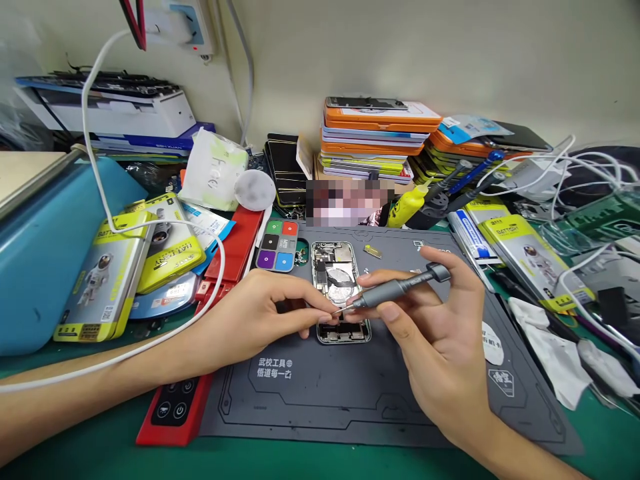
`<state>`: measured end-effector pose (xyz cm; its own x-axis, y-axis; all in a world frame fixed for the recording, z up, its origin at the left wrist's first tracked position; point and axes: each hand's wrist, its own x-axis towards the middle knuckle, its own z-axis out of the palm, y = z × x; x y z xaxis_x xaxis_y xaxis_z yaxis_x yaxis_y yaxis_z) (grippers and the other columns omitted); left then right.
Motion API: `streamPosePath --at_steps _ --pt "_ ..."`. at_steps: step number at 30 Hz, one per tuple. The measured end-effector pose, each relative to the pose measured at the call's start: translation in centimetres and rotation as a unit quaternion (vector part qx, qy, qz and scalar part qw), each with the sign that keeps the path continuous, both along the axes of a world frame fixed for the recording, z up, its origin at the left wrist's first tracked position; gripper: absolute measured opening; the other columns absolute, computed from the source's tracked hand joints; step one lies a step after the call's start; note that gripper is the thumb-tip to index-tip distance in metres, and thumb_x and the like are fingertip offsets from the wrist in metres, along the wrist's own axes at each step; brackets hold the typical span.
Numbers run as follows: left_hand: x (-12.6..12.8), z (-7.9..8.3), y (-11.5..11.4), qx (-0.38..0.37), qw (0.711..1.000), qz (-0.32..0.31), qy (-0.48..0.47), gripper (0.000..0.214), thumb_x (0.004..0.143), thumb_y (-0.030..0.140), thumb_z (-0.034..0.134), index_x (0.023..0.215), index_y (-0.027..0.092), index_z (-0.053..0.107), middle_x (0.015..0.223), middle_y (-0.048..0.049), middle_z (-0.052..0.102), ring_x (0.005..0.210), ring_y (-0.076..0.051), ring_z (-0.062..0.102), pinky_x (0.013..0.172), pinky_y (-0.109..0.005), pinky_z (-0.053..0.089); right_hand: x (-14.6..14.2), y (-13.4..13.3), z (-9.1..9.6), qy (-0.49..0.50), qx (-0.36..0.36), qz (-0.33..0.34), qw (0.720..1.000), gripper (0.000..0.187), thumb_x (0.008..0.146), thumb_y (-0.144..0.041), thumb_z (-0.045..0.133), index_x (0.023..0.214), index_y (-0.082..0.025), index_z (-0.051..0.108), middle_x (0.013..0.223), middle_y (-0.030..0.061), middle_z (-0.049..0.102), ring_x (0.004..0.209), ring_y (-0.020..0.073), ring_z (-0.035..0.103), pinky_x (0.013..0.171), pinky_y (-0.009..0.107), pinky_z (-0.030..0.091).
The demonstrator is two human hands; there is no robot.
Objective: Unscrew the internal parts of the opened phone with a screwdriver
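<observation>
An opened phone (330, 255) lies on the dark grey mat (320, 393), its inner parts exposed. Above it, my right hand (440, 333) grips a grey screwdriver (390, 292), tilted with its thin tip pointing left and down. My left hand (280, 303) is closed in a pinch right at the screwdriver's tip, over the phone's middle. Whether a small part sits between those fingertips cannot be made out. Both hands cover some of the phone. Behind the phone, a small yellow-capped clear piece (373, 251) rests on the mat.
A tray with coloured squares (277, 247) lies left of the phone. Beside it runs a red lamp base (170, 413). A white cable (213, 313) crosses over my left forearm. Yellow battery boxes (105, 287) stand left; stacked orange boxes (380, 120) and a yellow bottle (407, 205) are behind.
</observation>
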<state>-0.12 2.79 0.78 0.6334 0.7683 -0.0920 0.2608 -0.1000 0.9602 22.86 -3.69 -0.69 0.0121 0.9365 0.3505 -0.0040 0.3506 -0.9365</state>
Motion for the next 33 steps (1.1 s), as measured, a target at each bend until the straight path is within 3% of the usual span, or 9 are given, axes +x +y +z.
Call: streamPosePath --at_steps 5,11,20,33 --pt "-0.04 -0.21 0.04 -0.016 1.000 -0.002 -0.024 0.012 0.101 0.021 0.076 0.102 0.024 0.088 0.094 0.0046 0.085 0.070 -0.007 0.074 0.069 -0.013 0.057 -0.22 -0.08 0.36 0.035 -0.057 -0.005 0.998 0.044 0.110 -0.022 0.064 0.145 -0.040 0.044 0.120 0.0021 0.079 0.093 0.0169 0.081 0.078 0.033 0.074" --pt "0.00 -0.28 0.01 -0.007 1.000 -0.008 -0.029 0.012 0.101 0.019 0.076 0.102 0.023 0.087 0.096 0.0041 0.086 0.071 -0.007 0.073 0.071 -0.013 0.057 -0.19 0.09 0.23 0.078 -0.077 0.020 0.994 0.043 0.110 -0.023 0.065 0.145 -0.040 0.046 0.118 0.0009 0.080 0.092 0.0142 0.081 0.084 0.030 0.073" --pt "-0.14 -0.49 -0.10 0.022 0.999 -0.018 -0.034 0.012 0.102 0.022 0.077 0.105 0.021 0.088 0.097 0.0018 0.086 0.072 -0.009 0.074 0.072 -0.016 0.058 -0.11 0.22 0.26 0.094 -0.091 0.029 0.991 0.045 0.109 -0.026 0.068 0.146 -0.041 0.047 0.119 0.0024 0.080 0.091 0.0165 0.082 0.077 0.032 0.073" --pt "-0.17 -0.28 -0.02 0.005 0.998 -0.026 -0.055 0.016 0.103 0.017 0.074 0.108 0.022 0.089 0.102 0.0026 0.088 0.073 -0.008 0.075 0.075 -0.013 0.060 0.10 0.47 0.43 0.102 -0.128 0.030 0.986 0.049 0.105 -0.031 0.074 0.145 -0.042 0.048 0.114 0.0009 0.078 0.083 0.0160 0.082 0.074 0.031 0.073"
